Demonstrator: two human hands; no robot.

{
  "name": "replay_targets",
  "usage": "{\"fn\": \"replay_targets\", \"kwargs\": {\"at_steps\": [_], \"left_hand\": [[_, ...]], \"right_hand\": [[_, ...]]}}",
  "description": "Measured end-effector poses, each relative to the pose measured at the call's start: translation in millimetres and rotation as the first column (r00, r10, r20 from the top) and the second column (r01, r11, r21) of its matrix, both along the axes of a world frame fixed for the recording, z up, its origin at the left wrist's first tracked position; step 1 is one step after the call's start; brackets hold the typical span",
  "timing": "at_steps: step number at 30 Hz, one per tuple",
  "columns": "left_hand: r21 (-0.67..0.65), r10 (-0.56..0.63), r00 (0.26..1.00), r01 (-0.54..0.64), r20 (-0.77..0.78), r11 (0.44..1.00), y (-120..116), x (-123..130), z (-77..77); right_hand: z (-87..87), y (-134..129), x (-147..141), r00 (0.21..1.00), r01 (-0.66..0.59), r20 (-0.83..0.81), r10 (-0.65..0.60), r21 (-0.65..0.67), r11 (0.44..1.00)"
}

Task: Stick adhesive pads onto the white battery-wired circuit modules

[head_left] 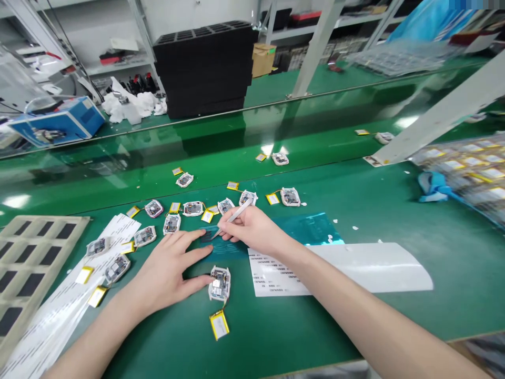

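My right hand [252, 229] pinches metal tweezers [240, 210], their tips down at small dark strips [207, 236] on a translucent blue film sheet [311, 227]. My left hand [169, 268] lies with its fingers spread, fingertips pressing on the film's left end. Its thumb touches the edge of a white watch case [220, 284] with an exposed circuit board. A yellow-edged battery [219, 324] hangs from that case by a short wire, toward me. Part of the film is hidden under my right hand and wrist.
Several similar cases with batteries [193, 208] lie behind my hands. White printed strips [59, 316] and a compartment tray [43, 263] are at left. A white backing sheet [366, 266] lies under my right forearm. Bagged batteries [469, 163] sit right, near a slanted post [442, 116].
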State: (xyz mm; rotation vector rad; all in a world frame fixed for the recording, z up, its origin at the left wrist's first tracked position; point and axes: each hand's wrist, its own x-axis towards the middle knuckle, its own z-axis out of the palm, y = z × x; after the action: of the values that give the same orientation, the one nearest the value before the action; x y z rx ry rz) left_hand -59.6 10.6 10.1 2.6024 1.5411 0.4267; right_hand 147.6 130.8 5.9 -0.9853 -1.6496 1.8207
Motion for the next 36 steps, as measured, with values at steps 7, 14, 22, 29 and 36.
{"fn": "replay_targets", "kwargs": {"at_steps": [7, 14, 22, 29, 36], "left_hand": [[0.003, -0.003, 1.0, 0.003, -0.025, 1.0, -1.6, 2.1, -0.1], [0.029, 0.02, 0.999, -0.019, -0.038, 0.999, -2.3, 2.6, -3.7], [0.084, 0.069, 0.996, -0.064, -0.064, 0.994, -2.5, 13.0, -10.8], [0.029, 0.121, 0.991, -0.119, -0.064, 0.992, -5.0, 18.0, -8.2], [0.076, 0.073, 0.997, -0.071, -0.021, 0.995, -3.3, 11.2, -6.9]], "right_hand": [[5.0, -0.5, 3.8, 1.0, -0.012, -0.015, 0.011, -0.021, 1.0], [1.8, -1.1, 3.2, 1.0, 0.004, -0.028, -0.004, 0.009, 1.0], [-6.5, -1.6, -1.7, 0.998, 0.044, -0.051, -0.043, 0.026, 0.999], [-4.4, 0.4, -0.8, 0.997, 0.02, -0.075, -0.02, 0.005, 1.0], [31.3, -10.4, 23.4, 0.996, 0.062, -0.062, -0.057, 0.082, 0.995]]}}
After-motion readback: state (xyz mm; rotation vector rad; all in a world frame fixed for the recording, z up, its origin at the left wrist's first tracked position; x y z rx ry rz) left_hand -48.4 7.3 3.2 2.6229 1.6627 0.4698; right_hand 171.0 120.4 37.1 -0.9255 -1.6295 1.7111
